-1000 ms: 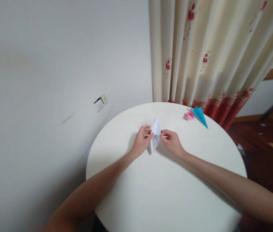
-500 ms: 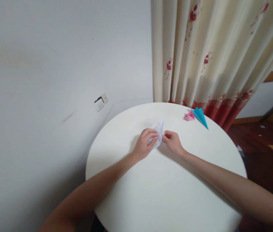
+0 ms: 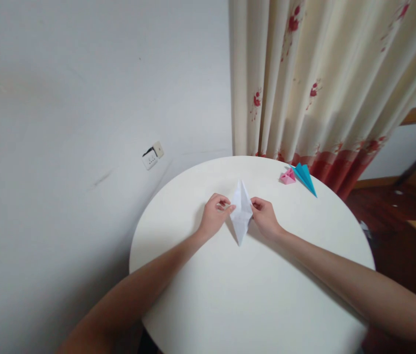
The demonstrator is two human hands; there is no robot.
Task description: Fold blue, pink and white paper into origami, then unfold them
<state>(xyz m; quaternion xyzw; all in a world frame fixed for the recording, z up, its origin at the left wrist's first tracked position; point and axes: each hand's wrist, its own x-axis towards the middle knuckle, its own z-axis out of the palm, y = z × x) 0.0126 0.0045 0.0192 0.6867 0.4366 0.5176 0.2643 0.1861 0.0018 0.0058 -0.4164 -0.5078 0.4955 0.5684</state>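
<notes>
A white folded paper (image 3: 241, 212), shaped like a long diamond with creases, is held between my two hands just above the round white table. Its narrow points face away from me and toward me. At its left corner, my left hand (image 3: 215, 212) pinches the edge between thumb and fingers. My right hand (image 3: 264, 214) grips the opposite side corner, its fingertips partly hidden behind the paper.
Toward the back right of the white table (image 3: 193, 290) lie a pink folded paper piece (image 3: 288, 176) and a blue paper plane (image 3: 305, 179). A flowered curtain (image 3: 303, 88) hangs behind. A wall socket (image 3: 150, 159) is at the left.
The white paper has turned and opened out from a slanted, partly covered shape into an upright diamond facing me. My left hand has shifted slightly left to its edge; my right hand stays nearly in place.
</notes>
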